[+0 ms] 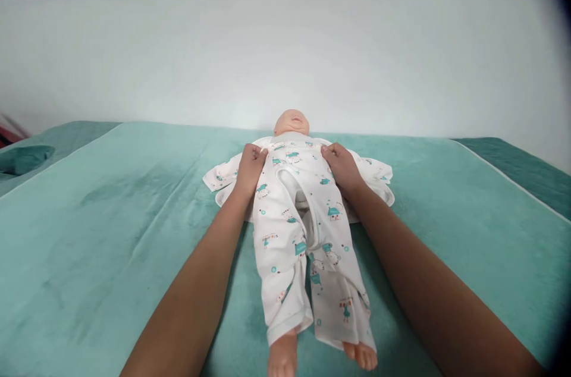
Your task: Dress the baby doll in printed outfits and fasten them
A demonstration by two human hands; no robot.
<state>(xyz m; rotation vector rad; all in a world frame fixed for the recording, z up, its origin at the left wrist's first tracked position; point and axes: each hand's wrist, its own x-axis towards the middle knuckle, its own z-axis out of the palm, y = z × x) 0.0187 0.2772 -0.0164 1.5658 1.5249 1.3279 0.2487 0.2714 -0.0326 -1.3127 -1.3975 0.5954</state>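
A baby doll (292, 122) lies on its back on a teal blanket (111, 228), head away from me and bare feet toward me. It wears a white romper (285, 228) printed with small teal figures, open at the belly. My left hand (250, 169) is closed on the romper's fabric at the doll's shoulder on the left. My right hand (341, 166) pinches the fabric at the shoulder on the right. Both of the romper's sleeves spread out flat under the hands.
A white wall (285, 56) rises behind the blanket. A darker green cloth (22, 160) lies bunched at the far left edge. A darker green surface (526, 172) shows at the right beyond the blanket's border.
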